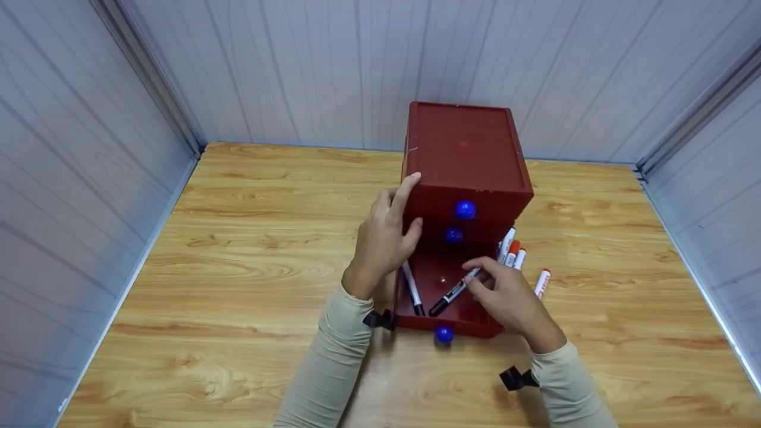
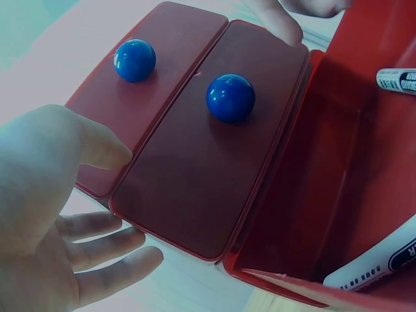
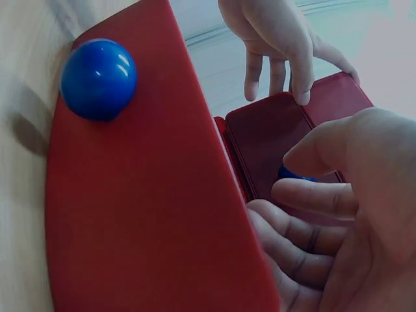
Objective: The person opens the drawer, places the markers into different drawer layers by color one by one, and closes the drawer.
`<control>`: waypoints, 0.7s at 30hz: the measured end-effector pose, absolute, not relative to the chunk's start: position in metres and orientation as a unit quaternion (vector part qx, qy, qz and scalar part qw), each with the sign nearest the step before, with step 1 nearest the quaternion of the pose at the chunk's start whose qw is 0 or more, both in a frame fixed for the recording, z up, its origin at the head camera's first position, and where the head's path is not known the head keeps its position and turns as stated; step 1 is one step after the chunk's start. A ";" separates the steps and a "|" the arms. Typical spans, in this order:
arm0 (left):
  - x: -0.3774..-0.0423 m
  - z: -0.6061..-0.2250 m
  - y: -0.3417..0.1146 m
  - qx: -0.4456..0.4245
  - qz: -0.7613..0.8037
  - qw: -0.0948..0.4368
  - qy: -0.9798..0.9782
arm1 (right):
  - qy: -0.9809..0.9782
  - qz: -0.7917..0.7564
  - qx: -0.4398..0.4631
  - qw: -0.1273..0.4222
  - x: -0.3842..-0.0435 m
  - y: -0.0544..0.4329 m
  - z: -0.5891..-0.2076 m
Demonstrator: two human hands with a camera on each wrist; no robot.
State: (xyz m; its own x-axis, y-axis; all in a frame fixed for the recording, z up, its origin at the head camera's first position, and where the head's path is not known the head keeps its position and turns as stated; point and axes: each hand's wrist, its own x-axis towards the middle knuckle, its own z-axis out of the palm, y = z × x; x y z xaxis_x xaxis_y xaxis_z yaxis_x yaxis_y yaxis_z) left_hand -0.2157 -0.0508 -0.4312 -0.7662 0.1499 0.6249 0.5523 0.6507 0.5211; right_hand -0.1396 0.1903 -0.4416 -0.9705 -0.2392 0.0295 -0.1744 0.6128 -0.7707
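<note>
A red cabinet (image 1: 464,148) of stacked drawers has its bottom drawer (image 1: 443,261) pulled out, with a blue ball-shaped knob (image 1: 444,334) on the front. My left hand (image 1: 383,246) rests against the cabinet's left side, thumb near the drawer fronts, fingers fairly straight. Over the drawer's right side is my right hand (image 1: 505,294), fingers loosely bent. In the right wrist view, a gap shows between its thumb and index finger, with nothing held. Two markers lie in the drawer: a black-capped marker (image 1: 455,297) beneath the right fingertips and another marker (image 1: 413,289) along the left wall.
Just right of the drawer are several markers, among them a red-capped marker (image 1: 511,252) and a separate marker (image 1: 542,283) on the wooden table (image 1: 238,267). The upper drawers are closed, each with a blue knob (image 2: 135,60). Pale panels (image 1: 327,71) enclose the table.
</note>
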 end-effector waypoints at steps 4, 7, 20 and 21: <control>-0.215 -0.431 -0.051 -0.206 -0.364 0.280 -0.864 | 0.891 -0.430 -0.143 0.020 -0.132 0.191 -0.441; -0.215 -0.430 -0.051 -0.205 -0.364 0.280 -0.864 | 0.891 -0.423 -0.165 0.008 -0.127 0.192 -0.440; -0.215 -0.430 -0.051 -0.209 -0.364 0.272 -0.866 | 0.910 -0.321 -0.259 -0.047 -0.102 0.189 -0.434; -0.215 -0.430 -0.051 -0.210 -0.364 0.273 -0.865 | 0.910 -0.317 -0.262 -0.054 -0.101 0.188 -0.433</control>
